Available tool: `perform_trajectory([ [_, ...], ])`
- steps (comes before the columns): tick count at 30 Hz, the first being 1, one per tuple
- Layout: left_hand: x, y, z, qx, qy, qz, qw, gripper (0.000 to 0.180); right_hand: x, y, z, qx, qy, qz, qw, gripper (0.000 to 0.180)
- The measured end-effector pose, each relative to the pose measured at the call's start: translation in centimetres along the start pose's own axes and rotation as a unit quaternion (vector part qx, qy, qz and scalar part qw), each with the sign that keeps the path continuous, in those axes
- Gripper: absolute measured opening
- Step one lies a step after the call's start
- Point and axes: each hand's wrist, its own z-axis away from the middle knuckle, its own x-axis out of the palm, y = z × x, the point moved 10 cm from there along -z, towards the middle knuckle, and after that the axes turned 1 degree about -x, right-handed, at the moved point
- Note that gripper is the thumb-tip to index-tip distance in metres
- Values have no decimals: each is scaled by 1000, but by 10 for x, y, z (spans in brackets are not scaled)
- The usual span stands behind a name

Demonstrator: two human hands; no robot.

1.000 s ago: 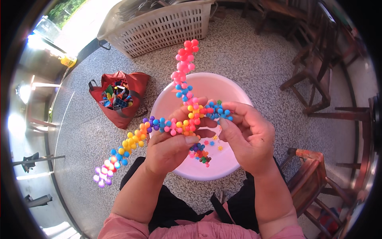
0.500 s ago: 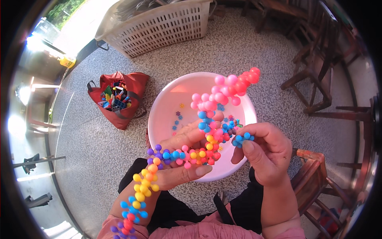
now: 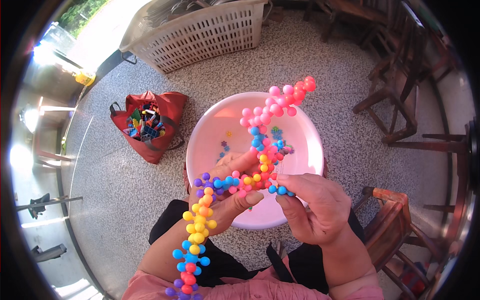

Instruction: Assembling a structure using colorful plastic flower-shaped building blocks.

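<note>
Item: one branching chain of small multicoloured plastic pieces with ball-tipped arms [image 3: 247, 181], held above the near half of the wide, round, pale pink plastic basin [image 3: 235, 107]. One branch, pink ending in red, rises over the basin's far right side; another, of purple, orange, yellow, blue and red, hangs outside the basin's near left rim.

Left hand [image 3: 225, 210]: grasping the chain near its junction, thumb on the near side, other fingers partly hidden behind it.

Right hand [image 3: 320, 207]: thumb and forefinger pinching one small blue ball-tipped plastic piece [image 3: 282, 190], close beside the chain's red part, above the basin's near right side. Whether that piece is joined to the chain cannot be made out.

In the basin: loose, small, flower-like plastic pieces [image 3: 229, 134], yellow, blue, purple and green, scattered on its bottom.

Left of the basin: one red fabric bag with dark handles [image 3: 155, 152], open, filled with mixed plastic building bricks [image 3: 147, 122].

Beyond the basin: one large off-white slotted plastic basket [image 3: 200, 42].

Right of the basin: brown wooden furniture [image 3: 392, 225].
</note>
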Motion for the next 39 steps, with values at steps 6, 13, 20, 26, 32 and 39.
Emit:
perform_trajectory([
  [6,-11,-14,1,-91,72,36,993,52,-1,0,0,-15,13,59,998,27],
  [13,-14,-14,2,-66,93,57,992,39,1,-2,2,-37,24,97,994,30],
  [20,-15,-8,0,-77,86,55,992,32,9,-2,4,-65,-1,129,990,35],
  [26,-18,-2,-5,26,73,2,997,31,15,1,6,-56,-33,130,989,36],
  [32,-14,4,-7,54,53,-88,993,28,16,1,8,-53,-43,139,988,37],
  [39,-17,-23,-5,-116,98,78,985,34,17,3,8,-61,-26,180,981,37],
])
